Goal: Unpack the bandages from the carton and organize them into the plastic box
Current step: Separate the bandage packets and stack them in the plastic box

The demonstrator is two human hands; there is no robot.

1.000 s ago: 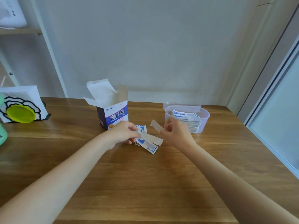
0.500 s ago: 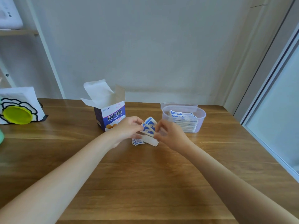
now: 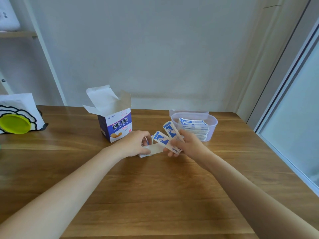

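An open blue-and-white bandage carton (image 3: 115, 127) stands on the wooden table, flaps up. Right of it sits a clear plastic box (image 3: 212, 125) holding a stack of wrapped bandages (image 3: 193, 128). Between them, my right hand (image 3: 187, 144) holds two blue-and-white wrapped bandages (image 3: 165, 136) fanned upward, just left of the box. My left hand (image 3: 136, 144) rests on a small pile of bandages (image 3: 151, 150) on the table, fingers pinching a pale strip there.
A white card stand with a black flower outline and a yellow-green disc (image 3: 14, 124) sits at the far left. The box lid (image 3: 189, 112) lies behind the box. The table edge (image 3: 283, 159) runs along the right, beside a window frame.
My right hand has pulled two bandages away from the pile and moved right, toward the plastic box. My left hand has dropped back onto the pile.
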